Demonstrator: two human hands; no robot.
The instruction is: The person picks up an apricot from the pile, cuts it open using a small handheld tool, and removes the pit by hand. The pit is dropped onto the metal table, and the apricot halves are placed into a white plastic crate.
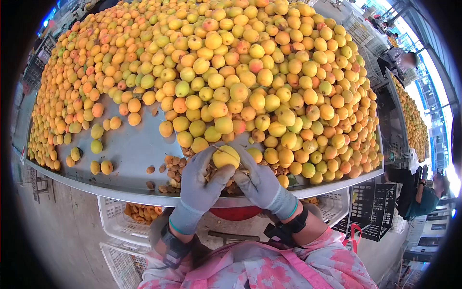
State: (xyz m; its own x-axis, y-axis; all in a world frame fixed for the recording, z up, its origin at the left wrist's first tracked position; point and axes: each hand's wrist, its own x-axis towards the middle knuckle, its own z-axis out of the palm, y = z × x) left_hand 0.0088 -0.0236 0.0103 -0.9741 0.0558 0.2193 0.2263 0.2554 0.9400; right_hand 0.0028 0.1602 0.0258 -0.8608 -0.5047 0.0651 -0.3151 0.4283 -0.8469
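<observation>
A yellow apricot [225,157] is held just above the front edge of the metal table [130,144]. My left hand [204,176], in a grey glove, has its fingers and thumb closed round the fruit. From the other side my right hand [255,176], gloved too, is bent in with its fingertips near the apricot; what its fingers grip, if anything, is hidden. Brown pits [174,171] lie beside and behind my hands. A large heap of yellow and orange apricots [231,62] covers much of the table behind them.
Below the table's edge stand a white crate [113,216] with orange fruit pieces, another white crate [118,262], and black crates [370,207]. A red container [236,213] is under the table edge. People are at the right, near another fruit-covered table [409,115].
</observation>
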